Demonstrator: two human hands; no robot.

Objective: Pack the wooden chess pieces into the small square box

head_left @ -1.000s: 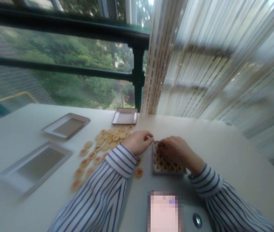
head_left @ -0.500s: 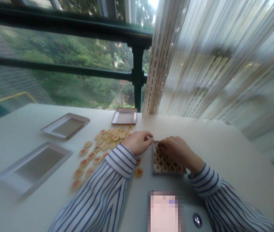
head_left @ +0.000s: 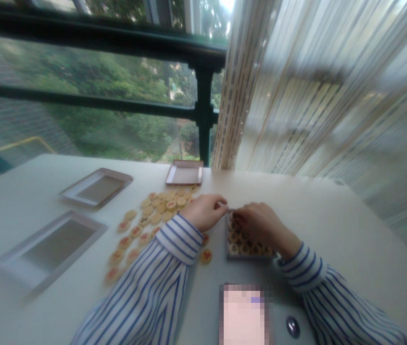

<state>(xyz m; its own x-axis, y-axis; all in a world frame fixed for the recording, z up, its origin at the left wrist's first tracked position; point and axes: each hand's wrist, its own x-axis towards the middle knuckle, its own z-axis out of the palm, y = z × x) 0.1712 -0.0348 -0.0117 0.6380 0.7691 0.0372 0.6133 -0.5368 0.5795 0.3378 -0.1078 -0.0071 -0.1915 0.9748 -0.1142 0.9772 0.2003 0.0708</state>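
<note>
My left hand [head_left: 206, 211] is just left of a small square tray [head_left: 250, 258], its fingers curled inward; what they hold, if anything, is hidden. Over the tray's far left corner, my right hand [head_left: 262, 223] points its pinched fingers down at a Chinese chess piece [head_left: 234, 223]. Round wooden pieces with dark characters stand in rows in the tray, partly covered by my right hand. Many loose Chinese chess pieces [head_left: 156, 209] lie left of and under my left forearm, some with red characters, some dark, some plain side up. A red-marked piece [head_left: 206, 256] lies alone near the tray.
On the left of the white table [head_left: 336, 220] lie two shallow trays, one nearer [head_left: 91, 220] and one farther [head_left: 117, 179]. A third tray [head_left: 185, 183] is at the back edge. A phone [head_left: 244, 316] and a dark oval object [head_left: 293, 327] lie in front.
My right hand has shifted very slightly left over the tray. My left hand and the loose pieces look almost the same.
</note>
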